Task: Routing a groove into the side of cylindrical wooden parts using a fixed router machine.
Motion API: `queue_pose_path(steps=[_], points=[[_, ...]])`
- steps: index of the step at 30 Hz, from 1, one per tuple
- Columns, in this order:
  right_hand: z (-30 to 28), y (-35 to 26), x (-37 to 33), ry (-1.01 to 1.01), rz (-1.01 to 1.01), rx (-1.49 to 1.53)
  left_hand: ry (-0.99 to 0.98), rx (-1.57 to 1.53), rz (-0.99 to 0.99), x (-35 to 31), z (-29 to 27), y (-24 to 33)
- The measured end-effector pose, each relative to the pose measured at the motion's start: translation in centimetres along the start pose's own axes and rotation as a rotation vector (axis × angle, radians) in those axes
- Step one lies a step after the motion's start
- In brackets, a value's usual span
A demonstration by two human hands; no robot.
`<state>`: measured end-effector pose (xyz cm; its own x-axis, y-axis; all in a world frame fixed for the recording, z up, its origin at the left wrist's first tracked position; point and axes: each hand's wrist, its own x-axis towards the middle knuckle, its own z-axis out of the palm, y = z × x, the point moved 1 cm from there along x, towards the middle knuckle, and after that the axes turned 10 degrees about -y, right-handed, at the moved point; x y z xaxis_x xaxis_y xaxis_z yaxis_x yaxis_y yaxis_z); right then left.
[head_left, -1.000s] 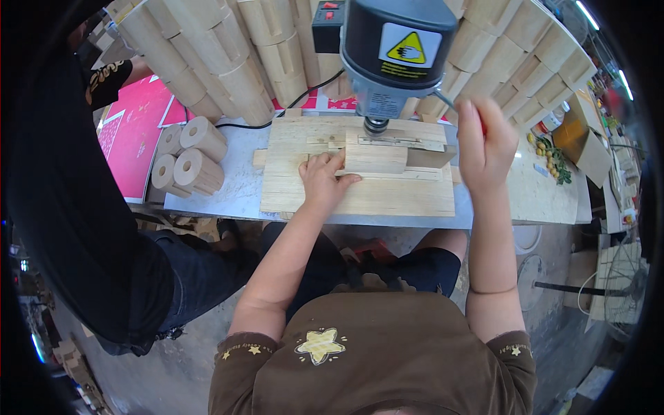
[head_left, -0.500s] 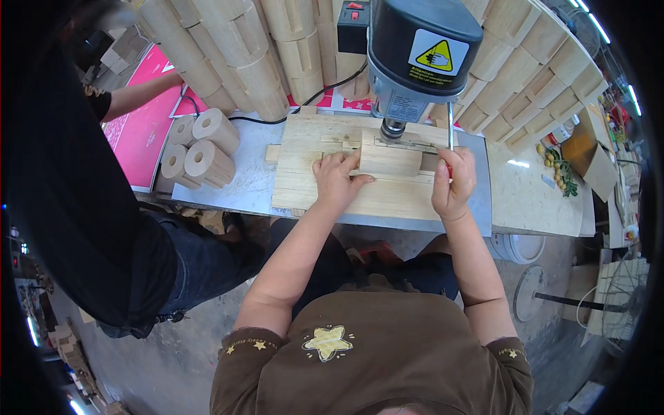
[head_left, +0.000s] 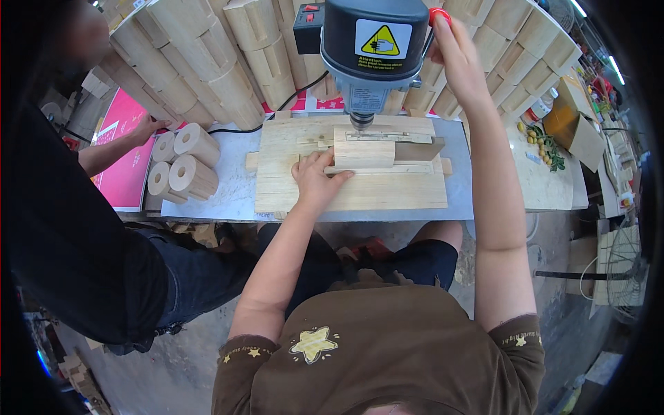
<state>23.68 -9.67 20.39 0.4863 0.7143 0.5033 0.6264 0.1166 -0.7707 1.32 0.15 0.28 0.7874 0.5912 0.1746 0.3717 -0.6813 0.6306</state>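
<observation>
A pale wooden block (head_left: 370, 153) lies on a flat wooden jig board (head_left: 387, 195), just below the chuck (head_left: 361, 121) of a bench drill press (head_left: 377, 41). My left hand (head_left: 318, 183) is closed on the block's left end, thumb along its near edge and fingertips on its side. My right hand (head_left: 460, 62) is raised beside the drill motor housing, closed about the red knob (head_left: 438, 15) of the feed lever; part of the lever is hidden by the hand. A wooden stop piece (head_left: 418, 149) sits against the block's right end.
Several drilled wooden cylinders (head_left: 190, 173) stand at the left of the bench. Tall stacks of wooden pieces (head_left: 256, 62) rise behind the drill. A black cable (head_left: 238, 129) runs across the back. Another person's hand (head_left: 149, 128) rests at the far left. Yellow fruit (head_left: 539, 142) lies right.
My right hand has gone up and away from me with the lever's red knob, from beside the block to beside the motor housing. The chuck stands over the block; my left hand stays on it.
</observation>
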Motion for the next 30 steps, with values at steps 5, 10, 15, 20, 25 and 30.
queue_pose_path(steps=[5,10,15,20,25,30], points=[[1.0,6.0,-10.0,-0.472,0.251,-0.38,-0.011,-0.283,0.017,1.2,0.6,0.0],[0.7,5.8,-13.2,-0.53,0.333,-0.292,-0.13,-0.439,0.096,-0.7,-2.2,0.6],[-1.2,4.3,-15.8,-0.564,0.475,0.029,-0.209,-0.618,0.19,-4.8,-9.1,-1.7],[-2.2,2.1,-18.1,-0.568,0.355,-0.024,0.011,-1.101,-0.292,-7.7,-12.7,-1.2],[0.0,-0.6,-18.2,-0.449,0.08,-0.268,0.064,-1.016,-0.509,-7.8,-12.3,-1.4],[0.3,0.5,-18.1,-0.439,0.108,-0.157,0.065,-0.969,-0.484,-7.2,-11.8,1.4]])
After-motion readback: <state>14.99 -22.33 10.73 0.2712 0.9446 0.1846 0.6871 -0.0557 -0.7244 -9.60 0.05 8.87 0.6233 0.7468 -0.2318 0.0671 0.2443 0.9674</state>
